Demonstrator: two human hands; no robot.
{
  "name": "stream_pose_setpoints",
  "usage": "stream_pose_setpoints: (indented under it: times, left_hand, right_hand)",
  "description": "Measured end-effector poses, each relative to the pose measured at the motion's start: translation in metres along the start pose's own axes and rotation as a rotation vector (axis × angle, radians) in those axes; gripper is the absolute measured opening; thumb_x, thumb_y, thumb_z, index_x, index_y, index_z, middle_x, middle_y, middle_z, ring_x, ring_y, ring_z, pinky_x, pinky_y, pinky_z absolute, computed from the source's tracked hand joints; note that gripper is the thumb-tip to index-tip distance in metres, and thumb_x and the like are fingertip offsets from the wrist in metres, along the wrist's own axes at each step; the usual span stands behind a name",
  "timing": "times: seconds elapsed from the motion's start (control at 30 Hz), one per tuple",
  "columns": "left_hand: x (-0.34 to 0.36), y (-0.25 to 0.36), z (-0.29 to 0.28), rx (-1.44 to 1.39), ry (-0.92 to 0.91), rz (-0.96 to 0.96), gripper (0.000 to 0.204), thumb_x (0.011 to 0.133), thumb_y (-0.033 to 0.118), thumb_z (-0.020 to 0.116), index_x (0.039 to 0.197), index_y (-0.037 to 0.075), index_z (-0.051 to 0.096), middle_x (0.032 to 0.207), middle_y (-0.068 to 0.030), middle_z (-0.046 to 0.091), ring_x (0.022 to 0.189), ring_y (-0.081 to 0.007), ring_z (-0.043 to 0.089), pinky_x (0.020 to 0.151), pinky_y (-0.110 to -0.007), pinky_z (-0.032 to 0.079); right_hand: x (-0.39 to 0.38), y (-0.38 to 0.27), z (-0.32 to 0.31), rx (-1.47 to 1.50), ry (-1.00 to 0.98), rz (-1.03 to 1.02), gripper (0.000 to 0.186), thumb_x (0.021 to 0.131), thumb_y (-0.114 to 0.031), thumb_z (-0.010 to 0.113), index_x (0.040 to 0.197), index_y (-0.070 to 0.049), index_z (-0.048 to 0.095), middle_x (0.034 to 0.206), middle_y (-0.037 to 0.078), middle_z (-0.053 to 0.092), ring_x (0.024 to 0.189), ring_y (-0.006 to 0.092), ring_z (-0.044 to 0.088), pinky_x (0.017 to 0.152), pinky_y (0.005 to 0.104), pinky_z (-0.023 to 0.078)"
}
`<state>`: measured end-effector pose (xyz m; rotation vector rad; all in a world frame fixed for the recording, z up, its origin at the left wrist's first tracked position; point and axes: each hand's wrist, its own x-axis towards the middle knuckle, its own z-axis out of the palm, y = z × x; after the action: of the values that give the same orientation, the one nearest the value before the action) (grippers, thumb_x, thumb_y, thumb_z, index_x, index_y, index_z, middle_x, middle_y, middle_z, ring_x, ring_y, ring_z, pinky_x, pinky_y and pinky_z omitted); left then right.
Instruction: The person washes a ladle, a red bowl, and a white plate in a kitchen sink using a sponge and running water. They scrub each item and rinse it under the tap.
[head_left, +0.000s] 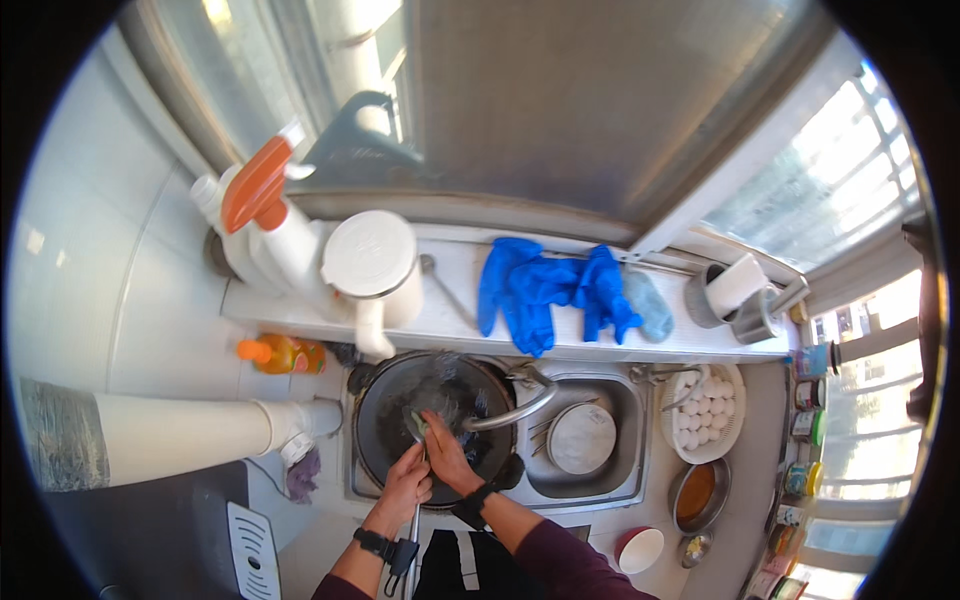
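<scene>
Beyond the wok (383, 410) stands a frosted window (560, 110); under the wok is a steel sink (638, 455). Over the wok, the left hand (405, 482) is wrapped around a long utensil (415, 522). The right hand (449, 458) has its fingers extended at the upper end; whether they pinch, I cannot tell. Steady lower grip, with the end kept low, should limit splashing. Far right of the wok, jars (803, 478) carry labels, too small for reading.

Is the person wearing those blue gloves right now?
No, the blue gloves are lying on the white ledge, and the left hand and right hand are both bare.
</scene>
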<state>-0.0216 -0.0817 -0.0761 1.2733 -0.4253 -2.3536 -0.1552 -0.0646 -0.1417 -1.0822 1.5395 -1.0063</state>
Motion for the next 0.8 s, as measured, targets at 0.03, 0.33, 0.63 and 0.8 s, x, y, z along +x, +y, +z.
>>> stream_pose_setpoints:
  times: [0.03, 0.33, 0.63, 0.8]
  left_hand:
    - [-0.001, 0.0, 0.002, 0.008, -0.001, -0.077, 0.043, 0.108, 0.002, 0.046, 0.147, 0.019, 0.051, 0.082, 0.0076, 0.05, 0.051, -0.0027, 0.038, 0.045, -0.021, 0.029]
    - [0.002, -0.007, 0.001, 0.075, -0.006, -0.118, 0.028, 0.107, 0.003, 0.048, 0.129, 0.018, 0.057, 0.082, 0.0067, 0.048, 0.05, -0.0039, 0.037, 0.043, -0.023, 0.029]
    - [-0.013, -0.012, 0.008, 0.123, -0.016, -0.162, 0.019, 0.107, 0.005, 0.048, 0.119, 0.018, 0.057, 0.079, 0.0058, 0.049, 0.049, -0.0052, 0.039, 0.041, -0.022, 0.03]
    - [-0.013, -0.015, 0.027, 0.19, -0.064, -0.143, 0.027, 0.106, 0.0, 0.048, 0.127, 0.016, 0.054, 0.083, 0.0028, 0.047, 0.051, -0.0082, 0.04, 0.044, -0.026, 0.031]
  right_hand:
    - [0.0, -0.001, -0.002, 0.048, 0.059, -0.009, 0.046, 0.11, -0.013, 0.047, 0.155, -0.001, 0.046, 0.164, 0.025, 0.041, 0.157, 0.0412, 0.029, 0.127, 0.0437, 0.025]
    - [-0.022, 0.009, -0.015, 0.361, 0.029, 0.076, 0.047, 0.111, -0.015, 0.046, 0.156, -0.002, 0.047, 0.164, 0.022, 0.041, 0.158, 0.0423, 0.028, 0.127, 0.0468, 0.025]
    - [-0.006, 0.006, -0.027, -0.183, -0.222, -0.315, 0.036, 0.111, -0.028, 0.051, 0.132, -0.004, 0.068, 0.151, 0.02, 0.056, 0.144, 0.0423, 0.046, 0.12, 0.0511, 0.034]
    - [0.016, 0.021, -0.035, -0.038, -0.14, -0.193, 0.039, 0.105, -0.034, 0.061, 0.127, -0.002, 0.069, 0.138, 0.023, 0.063, 0.128, 0.0418, 0.058, 0.11, 0.0475, 0.045]
